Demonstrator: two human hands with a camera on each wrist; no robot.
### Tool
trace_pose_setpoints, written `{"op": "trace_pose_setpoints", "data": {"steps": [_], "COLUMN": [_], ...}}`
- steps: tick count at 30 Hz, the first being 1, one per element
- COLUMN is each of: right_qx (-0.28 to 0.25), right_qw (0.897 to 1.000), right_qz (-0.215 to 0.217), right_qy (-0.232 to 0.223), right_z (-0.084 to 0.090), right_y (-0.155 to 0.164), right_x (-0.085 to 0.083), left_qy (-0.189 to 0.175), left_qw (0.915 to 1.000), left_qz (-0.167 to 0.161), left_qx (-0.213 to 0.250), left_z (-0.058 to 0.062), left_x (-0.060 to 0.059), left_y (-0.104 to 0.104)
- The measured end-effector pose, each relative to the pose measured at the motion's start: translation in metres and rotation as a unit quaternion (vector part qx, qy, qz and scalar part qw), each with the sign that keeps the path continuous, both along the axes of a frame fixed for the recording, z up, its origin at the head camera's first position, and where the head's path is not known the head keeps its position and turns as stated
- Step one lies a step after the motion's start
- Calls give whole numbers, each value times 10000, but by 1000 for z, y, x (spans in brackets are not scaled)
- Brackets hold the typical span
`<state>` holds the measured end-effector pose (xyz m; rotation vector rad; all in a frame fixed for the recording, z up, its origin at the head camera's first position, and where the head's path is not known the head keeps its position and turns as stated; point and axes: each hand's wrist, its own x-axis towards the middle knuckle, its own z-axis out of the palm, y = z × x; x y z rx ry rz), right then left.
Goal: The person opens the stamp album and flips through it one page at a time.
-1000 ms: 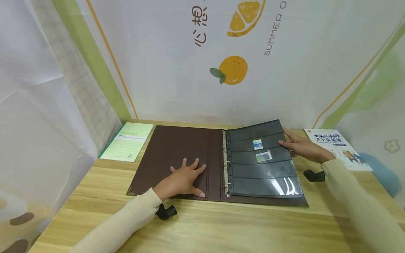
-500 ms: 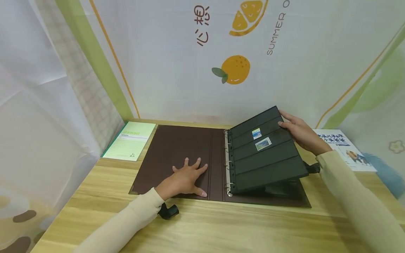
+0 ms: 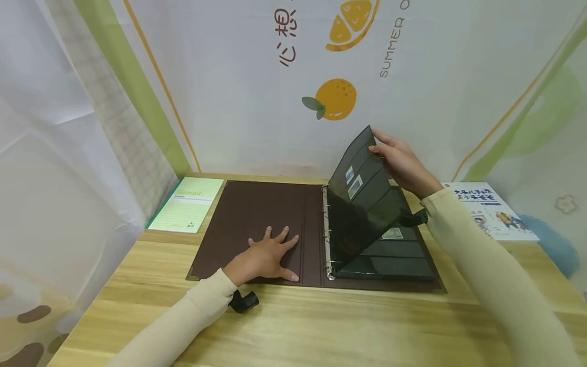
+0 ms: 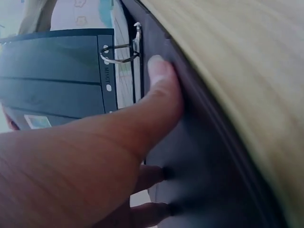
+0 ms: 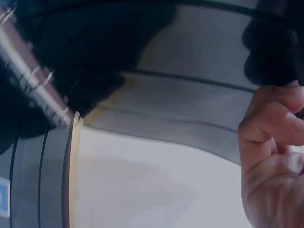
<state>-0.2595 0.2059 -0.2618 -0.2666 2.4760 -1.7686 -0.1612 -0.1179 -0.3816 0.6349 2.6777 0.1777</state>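
A brown ring binder [image 3: 257,214] lies open on the wooden table [image 3: 321,326]. My left hand [image 3: 266,257] presses flat on its left inside cover, fingers spread; in the left wrist view the thumb [image 4: 161,90] lies near the metal rings [image 4: 118,47]. My right hand [image 3: 399,160] pinches the outer edge of a dark stamp page [image 3: 362,196] and holds it raised steeply on the rings [image 3: 326,239]. Two stamps [image 3: 352,182] sit in its pockets. Beneath it lies another dark page [image 3: 390,255] with one stamp [image 3: 392,233]. The right wrist view shows curled fingers [image 5: 270,137] against blurred page.
A green notepad [image 3: 188,204] lies at the table's back left, by the binder. A printed booklet [image 3: 492,209] lies at the back right. White printed cloth walls close off the back and both sides. A black wrist strap [image 3: 243,302] rests on the table near the front.
My right hand has lifted the stamp page from nearly flat to steeply raised, swinging it leftward on the rings. The page beneath has come into view. My left hand stayed put.
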Motion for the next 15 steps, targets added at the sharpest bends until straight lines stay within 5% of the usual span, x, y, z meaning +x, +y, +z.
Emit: {"op": "trace_pose_setpoints", "data": {"steps": [6,9,15], "right_qx": [-362,-410,-295], "right_qw": [9990,9987,9981], "right_qz": [242,313,518], "right_qy": [8,-53,-126], "right_z": [4,8,16], "right_y": [-26,-34,-51], "right_x": [-5,-7,-10], "left_qy": [-218,-423,-443], "left_qw": [9995,9989,9867], "left_qz": [-47,-163,-498], "left_qx": [-229,65,1481], "left_z": [7,17,74], "left_x": [-7,-15,-32], "left_y": [2,5,15]}}
